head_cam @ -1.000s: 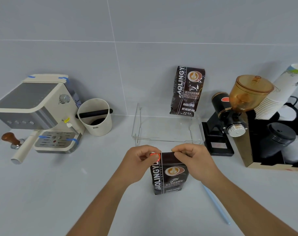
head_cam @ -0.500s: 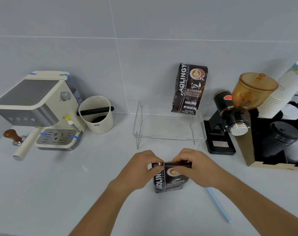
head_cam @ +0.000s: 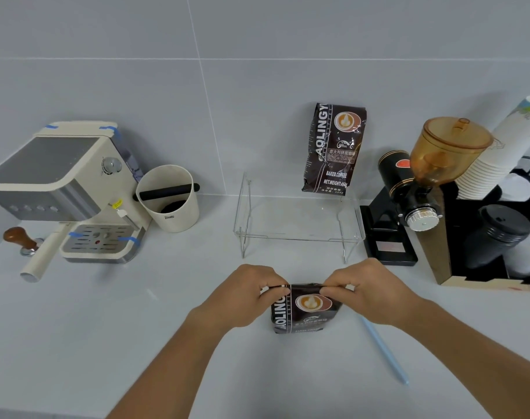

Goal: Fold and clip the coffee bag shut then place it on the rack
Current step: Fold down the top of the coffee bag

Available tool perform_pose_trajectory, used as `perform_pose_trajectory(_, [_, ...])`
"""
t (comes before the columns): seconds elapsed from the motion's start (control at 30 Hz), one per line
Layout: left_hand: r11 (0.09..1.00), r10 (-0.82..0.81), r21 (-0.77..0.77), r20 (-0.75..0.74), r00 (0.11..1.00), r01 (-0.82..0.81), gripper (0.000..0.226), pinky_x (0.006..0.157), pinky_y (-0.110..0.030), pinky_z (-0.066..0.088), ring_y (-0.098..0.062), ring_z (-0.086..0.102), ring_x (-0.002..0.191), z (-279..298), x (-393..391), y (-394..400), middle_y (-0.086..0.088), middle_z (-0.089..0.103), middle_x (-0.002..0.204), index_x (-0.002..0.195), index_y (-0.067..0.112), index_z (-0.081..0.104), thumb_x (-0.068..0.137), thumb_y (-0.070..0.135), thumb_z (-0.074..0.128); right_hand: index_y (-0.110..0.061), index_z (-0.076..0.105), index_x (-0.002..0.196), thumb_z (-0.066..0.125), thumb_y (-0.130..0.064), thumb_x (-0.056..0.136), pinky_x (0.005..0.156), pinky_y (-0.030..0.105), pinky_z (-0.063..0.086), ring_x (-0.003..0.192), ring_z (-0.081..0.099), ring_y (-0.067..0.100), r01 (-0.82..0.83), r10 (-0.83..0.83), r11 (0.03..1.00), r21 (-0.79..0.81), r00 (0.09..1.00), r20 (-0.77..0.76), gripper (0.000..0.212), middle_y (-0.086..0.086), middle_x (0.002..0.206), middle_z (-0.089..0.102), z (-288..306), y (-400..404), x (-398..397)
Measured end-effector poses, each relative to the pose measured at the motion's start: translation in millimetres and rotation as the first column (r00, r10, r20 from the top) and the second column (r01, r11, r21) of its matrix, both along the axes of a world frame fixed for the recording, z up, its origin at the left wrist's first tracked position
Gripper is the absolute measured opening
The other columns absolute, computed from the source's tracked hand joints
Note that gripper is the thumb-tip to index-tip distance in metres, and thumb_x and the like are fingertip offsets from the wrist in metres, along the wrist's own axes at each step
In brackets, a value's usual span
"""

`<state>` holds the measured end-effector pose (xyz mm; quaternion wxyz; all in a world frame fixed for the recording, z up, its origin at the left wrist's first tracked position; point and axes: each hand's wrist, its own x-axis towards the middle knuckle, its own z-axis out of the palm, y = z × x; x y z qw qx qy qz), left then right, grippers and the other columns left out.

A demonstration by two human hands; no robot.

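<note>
The pale grey desk (head_cam: 76, 343) runs back to a tiled wall and carries everything here. At its left end stands a cream coffee machine (head_cam: 61, 189) with a cream bin (head_cam: 170, 204) just beside it, a black bar across the bin's mouth. At the right end a grinder (head_cam: 421, 189) with an amber hopper stands next to a stack of paper cups (head_cam: 496, 155). Between them, near the wall, is a clear rack (head_cam: 297, 225); a second coffee bag (head_cam: 334, 148) stands upright on its back right corner, leaning on the wall. In front of the rack, on the desk, the coffee bag (head_cam: 303, 313) stands upright with its top turned down into a flat fold. The left hand (head_cam: 245, 294) pinches the left end of that fold and the right hand (head_cam: 369, 291) pinches the right end, fingers curled over the edge. A thin light-blue stick (head_cam: 384, 350) lies on the desk just right of the bag, partly under the right wrist.
</note>
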<state>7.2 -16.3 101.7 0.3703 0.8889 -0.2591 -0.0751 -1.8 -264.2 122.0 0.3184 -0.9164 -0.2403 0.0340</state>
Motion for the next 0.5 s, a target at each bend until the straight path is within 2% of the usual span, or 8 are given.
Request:
perform_pose_trajectory(0.13, [1.0,0.013,-0.024,-0.023,1.0,-0.014,0.015,0.067,-0.028,0.049,-0.012,0.06,0.071,0.2,0.2,0.2,0.004,0.069,0.079,0.091,0.017,0.074,0.092,0.024,0.06,-0.021,0.074,0.098,0.056,-0.032,0.091,0.061,0.021,0.052,0.066,0.065,0.005,-0.093,0.093,0.993,-0.078,0.996,0.002,0.022,-0.01,0.08,0.076,3.9,-9.2,1.6])
perform_pose_trajectory(0.23, [0.999,0.018,-0.04,-0.029,0.999,-0.019,0.015,0.067,-0.034,0.05,-0.018,0.062,0.071,-1.0,-2.1,-0.5,-0.004,0.072,0.078,0.089,0.015,0.074,0.091,0.023,0.062,-0.022,0.076,0.089,0.06,-0.04,0.086,0.06,0.019,0.054,0.071,0.071,0.007,-0.028,0.028,1.0,0.01,1.0,-0.002,0.025,-0.018,0.075,0.073,3.8,-16.2,0.3])
perform_pose_trajectory(0.3, [0.999,0.016,-0.048,-0.03,0.999,-0.018,0.015,0.067,-0.035,0.049,-0.02,0.062,0.07,-2.5,-4.0,-1.8,-0.007,0.071,0.076,0.087,0.013,0.073,0.091,0.023,0.062,-0.021,0.077,0.085,0.066,-0.034,0.084,0.062,0.018,0.054,0.071,0.07,0.005,-0.008,0.008,0.999,0.035,1.0,0.014,0.017,-0.018,0.074,0.071,0.6,-17.3,-0.7])
perform_pose_trajectory(0.4, [0.998,0.026,-0.053,-0.03,0.999,-0.027,0.014,0.066,-0.032,0.049,-0.018,0.061,0.07,-3.0,-4.1,-2.0,-0.006,0.071,0.075,0.086,0.014,0.074,0.091,0.022,0.063,-0.021,0.078,0.083,0.069,-0.033,0.081,0.065,0.009,0.049,0.075,0.068,0.0,0.016,-0.017,0.998,0.068,1.0,0.023,0.016,-0.022,0.076,0.07,1.0,-18.9,-1.9])
perform_pose_trajectory(0.5, [0.998,0.049,-0.048,-0.023,0.999,-0.05,0.011,0.065,-0.025,0.049,-0.014,0.062,0.071,-3.3,-3.2,2.2,0.001,0.072,0.075,0.087,0.016,0.074,0.09,0.021,0.064,-0.02,0.079,0.081,0.074,-0.023,0.079,0.062,0.003,0.046,0.079,0.067,-0.004,0.183,-0.179,0.977,0.113,0.983,-0.046,0.006,-0.022,0.078,0.072,-1.7,-38.2,-4.7])
